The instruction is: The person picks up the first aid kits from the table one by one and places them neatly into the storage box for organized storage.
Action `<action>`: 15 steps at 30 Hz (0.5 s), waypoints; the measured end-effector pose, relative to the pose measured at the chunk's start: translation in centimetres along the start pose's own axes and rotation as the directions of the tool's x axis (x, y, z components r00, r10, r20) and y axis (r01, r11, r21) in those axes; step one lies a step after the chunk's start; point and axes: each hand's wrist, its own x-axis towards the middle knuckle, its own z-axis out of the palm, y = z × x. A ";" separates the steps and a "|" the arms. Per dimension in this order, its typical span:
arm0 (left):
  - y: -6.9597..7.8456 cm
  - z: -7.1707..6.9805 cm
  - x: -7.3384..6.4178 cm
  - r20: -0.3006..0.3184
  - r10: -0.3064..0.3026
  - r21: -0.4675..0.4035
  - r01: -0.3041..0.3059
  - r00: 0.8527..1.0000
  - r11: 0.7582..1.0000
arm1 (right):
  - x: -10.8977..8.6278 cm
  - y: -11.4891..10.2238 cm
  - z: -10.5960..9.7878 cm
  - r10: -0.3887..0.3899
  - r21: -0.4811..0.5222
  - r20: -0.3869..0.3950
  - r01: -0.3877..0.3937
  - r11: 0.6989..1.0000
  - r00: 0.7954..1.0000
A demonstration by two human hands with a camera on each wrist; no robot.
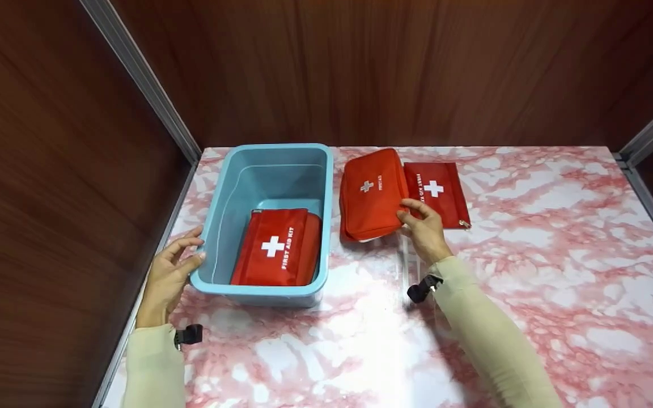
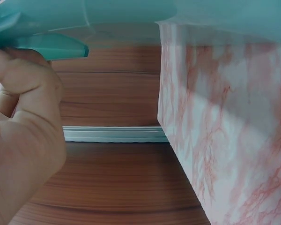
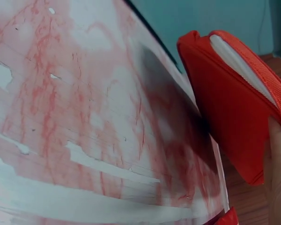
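My right hand [image 1: 425, 229] pinches the near right edge of an orange-red zippered first aid pouch [image 1: 373, 195]. In the right wrist view this pouch [image 3: 229, 103] is tilted and raised off the table, its shadow below it. With my left hand [image 1: 170, 272] I grip the left rim of a blue plastic bin [image 1: 258, 290]; the left wrist view has the hand [image 2: 28, 108] at the bin's edge [image 2: 56, 46]. Inside the bin lies a flat red first aid kit pouch [image 1: 264, 266] over another red pouch [image 1: 313, 243], mostly hidden.
Another flat red first aid kit pouch [image 1: 437, 195] lies on the table, right of the raised one. The marbled pink and white table [image 1: 559, 255] meets dark wood panels [image 1: 417, 68] at the back and left, with metal trim [image 1: 145, 79] at the corner.
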 end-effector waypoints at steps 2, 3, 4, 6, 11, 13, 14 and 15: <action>0.0 0.0 0.0 -0.003 -0.006 -0.002 0.006 1.000 1.000 | -0.1 0.0 0.0 -0.012 0.023 0.001 0.012 1.000 1.000; 0.0 0.0 0.0 -0.002 -0.010 -0.004 0.010 1.000 1.000 | -0.2 -0.1 -0.1 -0.016 0.031 0.003 0.016 0.999 1.000; 0.1 0.0 0.1 -0.001 -0.013 -0.006 0.013 1.000 1.000 | -0.3 -0.1 -0.1 -0.018 0.036 0.005 0.018 0.999 1.000; 0.1 0.0 0.1 0.000 -0.017 -0.006 0.017 1.000 1.000 | -0.4 -0.2 -0.1 -0.023 0.044 0.010 0.022 0.999 1.000; 0.1 0.0 0.0 0.004 -0.023 -0.002 0.023 1.000 1.000 | -0.7 -0.4 -0.2 -0.035 0.055 0.021 0.034 0.998 0.999; 0.1 0.0 0.0 0.004 -0.023 -0.002 0.023 1.000 1.000 | -0.9 -0.5 -0.2 -0.041 0.061 0.025 0.040 0.997 0.999; 0.1 -0.1 0.0 0.004 -0.022 -0.002 0.022 1.000 1.000 | -0.9 -0.6 -0.2 -0.043 0.066 0.032 0.041 0.997 0.999; 0.1 -0.1 0.0 0.003 -0.022 -0.002 0.022 1.000 1.000 | -1.0 -0.6 -0.3 -0.045 0.073 0.035 0.043 0.996 0.998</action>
